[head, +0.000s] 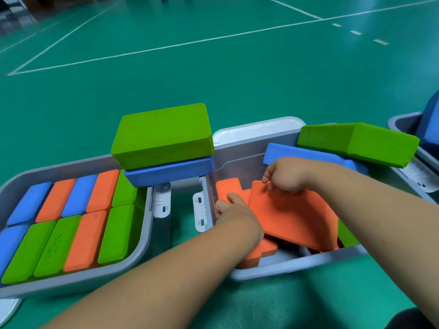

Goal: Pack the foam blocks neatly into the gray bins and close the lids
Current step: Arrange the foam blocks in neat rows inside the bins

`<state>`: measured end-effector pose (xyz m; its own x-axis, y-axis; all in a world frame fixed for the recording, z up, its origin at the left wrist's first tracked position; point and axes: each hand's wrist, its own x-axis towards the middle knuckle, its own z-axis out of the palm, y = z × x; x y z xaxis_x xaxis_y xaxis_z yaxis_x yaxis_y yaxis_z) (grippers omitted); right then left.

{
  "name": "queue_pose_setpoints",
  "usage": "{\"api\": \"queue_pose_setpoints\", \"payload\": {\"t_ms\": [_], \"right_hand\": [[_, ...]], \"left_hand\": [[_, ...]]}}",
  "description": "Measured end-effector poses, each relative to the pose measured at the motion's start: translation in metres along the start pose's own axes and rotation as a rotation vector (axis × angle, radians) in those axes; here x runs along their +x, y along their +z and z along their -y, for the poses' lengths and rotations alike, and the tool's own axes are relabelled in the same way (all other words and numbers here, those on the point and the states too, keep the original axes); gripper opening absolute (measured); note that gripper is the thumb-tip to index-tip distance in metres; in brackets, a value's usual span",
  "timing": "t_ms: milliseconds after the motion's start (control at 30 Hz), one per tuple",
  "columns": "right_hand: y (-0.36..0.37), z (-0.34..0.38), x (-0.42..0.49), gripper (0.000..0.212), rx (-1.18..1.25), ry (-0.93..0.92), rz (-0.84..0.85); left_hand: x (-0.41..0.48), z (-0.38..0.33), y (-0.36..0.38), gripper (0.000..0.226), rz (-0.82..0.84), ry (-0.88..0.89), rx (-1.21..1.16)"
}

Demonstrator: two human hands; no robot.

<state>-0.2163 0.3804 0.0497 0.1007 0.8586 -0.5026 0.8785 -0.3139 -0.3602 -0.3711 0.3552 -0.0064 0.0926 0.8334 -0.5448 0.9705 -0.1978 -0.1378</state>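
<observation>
Hands work inside the right gray plastic bin (297,260). The right hand (282,176) pinches the far upper edge of a tilted orange foam slab (292,214), whose long side runs from far left down to near right. Just left of it, the left hand (234,207) clasps an upright orange foam block (226,187) near the bin's left wall. The left gray plastic bin (133,260) sits packed with blocks. The forearms (166,281) hide much of the right bin's floor, so the room left for the slab cannot be judged.
</observation>
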Motion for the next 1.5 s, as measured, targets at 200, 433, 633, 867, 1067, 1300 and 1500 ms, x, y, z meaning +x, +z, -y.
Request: {"api": "queue_pose_setpoints", "payload": {"t_ms": [200, 433, 633, 867, 1067, 1300, 1500], "right_hand": [[-0.003, -0.004, 0.001, 0.038, 0.035, -0.02, -0.064], [-0.011, 0.001, -0.001, 0.045, 0.216, -0.06, -0.341], [-0.036, 0.019, -0.013, 0.054, 0.56, -0.115, -0.716], [-0.077, 0.036, -0.029, 0.061, 0.704, -0.128, -1.173], [-0.085, 0.048, -0.044, 0.056, 0.8, -0.184, -1.3], [-0.095, 0.059, -0.056, 0.052, 0.785, -0.217, -1.391], [-0.096, 0.072, -0.057, 0.056, 0.81, -0.242, -1.474]], "left_hand": [[-0.011, 0.0, -0.022, 0.108, -0.048, -0.051, -0.264], [-0.049, 0.021, -0.08, 0.081, -0.411, 0.13, -0.25], [-0.069, 0.043, -0.123, 0.063, -0.593, 0.292, -0.449], [-0.073, 0.062, -0.153, 0.09, -0.881, 0.51, -0.515], [-0.069, 0.083, -0.168, 0.098, -1.018, 0.581, -0.285], [-0.07, 0.101, -0.173, 0.095, -0.986, 0.678, -0.418], [-0.072, 0.106, -0.175, 0.09, -1.006, 0.721, -0.567]]}}
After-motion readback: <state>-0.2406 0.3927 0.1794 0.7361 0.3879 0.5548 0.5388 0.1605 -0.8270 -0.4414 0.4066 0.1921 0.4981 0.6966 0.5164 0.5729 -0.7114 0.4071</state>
